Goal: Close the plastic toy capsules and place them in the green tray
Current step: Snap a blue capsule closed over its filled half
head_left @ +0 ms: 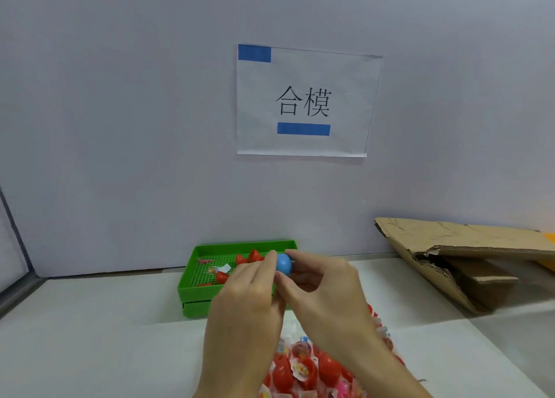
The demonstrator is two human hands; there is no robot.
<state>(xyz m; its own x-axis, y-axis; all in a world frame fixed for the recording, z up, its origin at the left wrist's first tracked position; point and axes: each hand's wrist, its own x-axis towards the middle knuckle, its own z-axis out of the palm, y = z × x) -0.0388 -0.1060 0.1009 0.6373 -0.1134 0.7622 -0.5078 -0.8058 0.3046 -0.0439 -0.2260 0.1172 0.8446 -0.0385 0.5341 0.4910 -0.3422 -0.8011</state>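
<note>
Both hands hold a blue capsule point(283, 263) above the near right part of the green tray point(192, 289). My left hand point(249, 289) pinches its left side with the fingertips. From the right, my right hand point(318, 280) pinches it between thumb and fingers. The tray holds a few red capsule pieces point(252, 256), a small pink toy point(204, 260) and a wrapped item point(220, 268). A pile of red capsule halves and wrapped toys point(303, 367) lies on the table under my forearms.
The green tray stands against the back wall on a white table point(90, 337). A torn cardboard box point(468, 262) lies at the right. A paper sign point(303, 103) hangs on the wall. A metal frame edge point(15, 247) runs along the left.
</note>
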